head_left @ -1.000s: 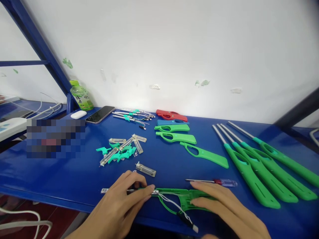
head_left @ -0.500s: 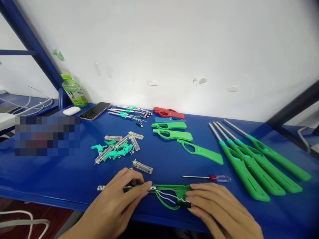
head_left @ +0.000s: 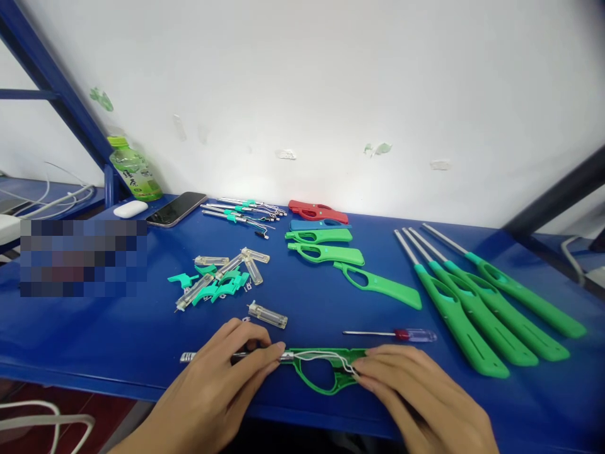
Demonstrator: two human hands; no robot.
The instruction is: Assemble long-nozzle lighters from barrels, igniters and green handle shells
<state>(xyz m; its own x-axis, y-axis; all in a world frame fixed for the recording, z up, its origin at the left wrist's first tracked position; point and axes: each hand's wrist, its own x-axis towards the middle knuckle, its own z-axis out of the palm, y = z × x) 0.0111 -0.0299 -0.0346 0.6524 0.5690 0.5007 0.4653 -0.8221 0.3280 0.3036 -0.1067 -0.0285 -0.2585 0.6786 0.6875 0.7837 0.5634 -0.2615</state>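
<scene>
One green half-shell (head_left: 344,381), inner side up, lies at the front edge of the bench (head_left: 312,315), between the left hand (head_left: 224,375) and the right hand (head_left: 418,388). Left grip: narrow, thumb and fingers holding the metal rod (head_left: 286,357) at the shell's nose end; rod tip sticks out past the hand. Right grip: also narrow, fingertips closed on the white wires (head_left: 322,353) where they reach the handle end; exact contact under the fingers hidden.

Step looks like seating rod and wires in the shell. To do it well: press the rod down flat with the left thumb so it doesn't roll or lift, and guide the wires along the strip above the finger loop, not across the opening. Leave a little slack; a hard pull could free them from the rod. Tuck the ends below the rim, or they'd likely get pinched. Small dark bit by the right fingertips mostly covered, can't tell if seated.

Nearby: screwdriver (head_left: 411,335) just behind the right hand, clear cartridge (head_left: 267,315) just behind the left, teal pieces (head_left: 229,287) farther back.
</scene>
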